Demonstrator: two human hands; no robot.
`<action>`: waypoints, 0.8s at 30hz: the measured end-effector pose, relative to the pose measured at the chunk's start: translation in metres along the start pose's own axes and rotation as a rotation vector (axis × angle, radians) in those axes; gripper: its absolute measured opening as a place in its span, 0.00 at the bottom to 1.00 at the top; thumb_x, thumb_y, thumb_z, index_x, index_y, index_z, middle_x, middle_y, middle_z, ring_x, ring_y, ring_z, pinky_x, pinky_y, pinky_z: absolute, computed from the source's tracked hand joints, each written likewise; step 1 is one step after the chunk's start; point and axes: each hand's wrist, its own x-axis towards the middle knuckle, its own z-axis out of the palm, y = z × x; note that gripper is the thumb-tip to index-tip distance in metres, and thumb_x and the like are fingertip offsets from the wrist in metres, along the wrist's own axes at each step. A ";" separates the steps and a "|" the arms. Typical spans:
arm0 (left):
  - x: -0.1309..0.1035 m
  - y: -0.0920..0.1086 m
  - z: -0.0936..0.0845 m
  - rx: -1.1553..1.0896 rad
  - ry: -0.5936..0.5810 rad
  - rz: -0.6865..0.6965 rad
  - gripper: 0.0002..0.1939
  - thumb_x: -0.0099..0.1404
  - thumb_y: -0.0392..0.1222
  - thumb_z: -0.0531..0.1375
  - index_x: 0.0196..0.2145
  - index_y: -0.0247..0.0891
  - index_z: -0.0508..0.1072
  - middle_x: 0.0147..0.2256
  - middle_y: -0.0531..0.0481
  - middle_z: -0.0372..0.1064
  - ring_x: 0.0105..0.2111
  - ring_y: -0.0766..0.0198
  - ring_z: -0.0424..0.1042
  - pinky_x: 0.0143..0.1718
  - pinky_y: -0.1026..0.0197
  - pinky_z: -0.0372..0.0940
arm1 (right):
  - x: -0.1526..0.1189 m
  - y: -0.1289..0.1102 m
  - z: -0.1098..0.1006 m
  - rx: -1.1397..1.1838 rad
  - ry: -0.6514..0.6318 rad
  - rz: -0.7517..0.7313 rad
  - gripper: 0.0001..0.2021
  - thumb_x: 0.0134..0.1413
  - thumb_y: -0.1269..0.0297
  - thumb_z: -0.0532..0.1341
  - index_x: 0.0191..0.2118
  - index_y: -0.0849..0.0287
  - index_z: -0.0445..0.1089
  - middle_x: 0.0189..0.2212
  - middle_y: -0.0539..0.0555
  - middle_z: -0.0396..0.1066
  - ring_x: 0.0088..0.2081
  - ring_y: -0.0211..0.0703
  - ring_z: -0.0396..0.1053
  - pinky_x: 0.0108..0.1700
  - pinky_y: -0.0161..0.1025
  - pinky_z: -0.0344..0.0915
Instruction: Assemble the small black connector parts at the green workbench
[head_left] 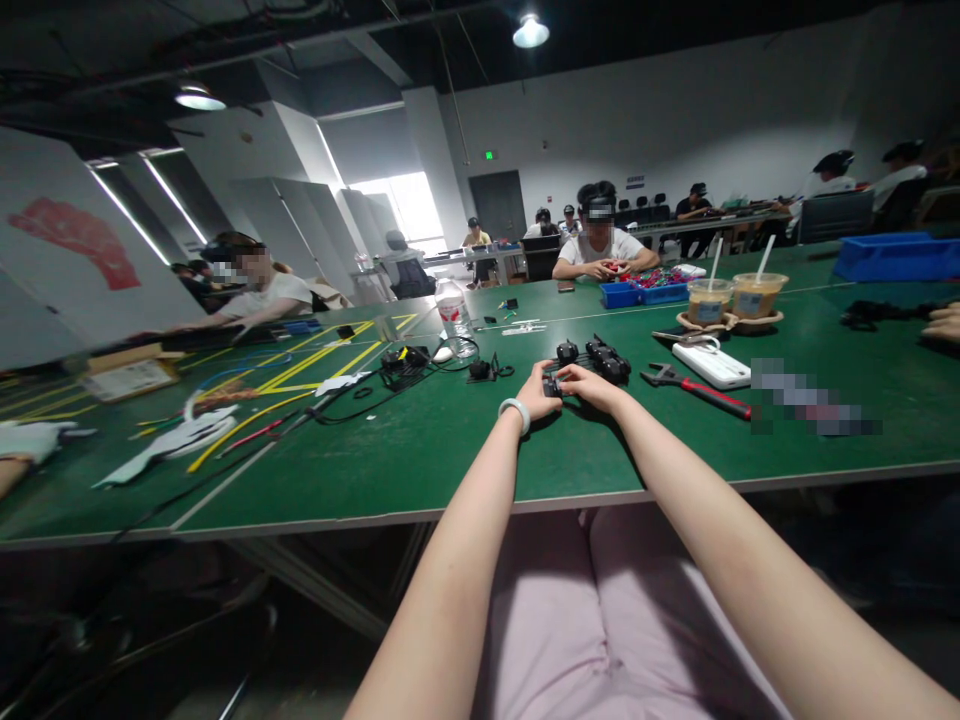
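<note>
My left hand [537, 392], with a pale bangle at the wrist, is closed on a small black part [553, 387] just above or on the green table. From the other side, the fingers of my right hand [589, 387] pinch the same part. Its exact kind is too small to make out. Just beyond my hands lie another small black part [567, 352] and a group of black parts [606, 358]. A further black piece [480, 371] sits to the left of my hands.
Red-handled pliers [705, 392], a white power bank [712, 365] and two iced drinks [733, 298] stand on the right. A plastic bottle [453, 315], black cables [405, 362] and coloured wires [247, 430] are leftward. Opposite sits a person [600, 245] behind blue bins [652, 292].
</note>
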 end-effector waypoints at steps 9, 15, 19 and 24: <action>0.002 -0.003 0.001 -0.024 0.016 0.004 0.41 0.38 0.29 0.59 0.51 0.36 0.48 0.38 0.46 0.58 0.29 0.69 0.61 0.36 0.59 0.60 | 0.007 0.009 0.002 -0.168 0.007 -0.044 0.08 0.45 0.60 0.53 0.26 0.60 0.63 0.25 0.49 0.64 0.29 0.35 0.60 0.35 0.34 0.58; 0.003 -0.006 0.002 0.013 0.012 0.023 0.41 0.39 0.30 0.59 0.51 0.36 0.47 0.38 0.46 0.58 0.30 0.69 0.62 0.37 0.58 0.60 | 0.006 0.004 0.004 -0.327 0.059 -0.039 0.13 0.48 0.57 0.49 0.24 0.61 0.62 0.24 0.51 0.64 0.28 0.36 0.59 0.34 0.34 0.56; 0.004 -0.007 0.002 0.018 0.015 0.033 0.41 0.39 0.30 0.59 0.51 0.37 0.47 0.38 0.46 0.58 0.30 0.69 0.61 0.37 0.59 0.60 | 0.004 -0.002 0.005 -0.371 0.066 -0.034 0.13 0.48 0.58 0.49 0.23 0.61 0.62 0.25 0.52 0.65 0.29 0.37 0.60 0.35 0.35 0.56; 0.002 -0.004 0.001 0.002 0.013 0.011 0.41 0.39 0.30 0.58 0.51 0.36 0.47 0.38 0.46 0.58 0.29 0.69 0.61 0.36 0.59 0.60 | 0.005 -0.001 0.004 -0.300 0.066 -0.003 0.12 0.47 0.58 0.51 0.23 0.62 0.64 0.24 0.52 0.65 0.28 0.36 0.59 0.34 0.34 0.56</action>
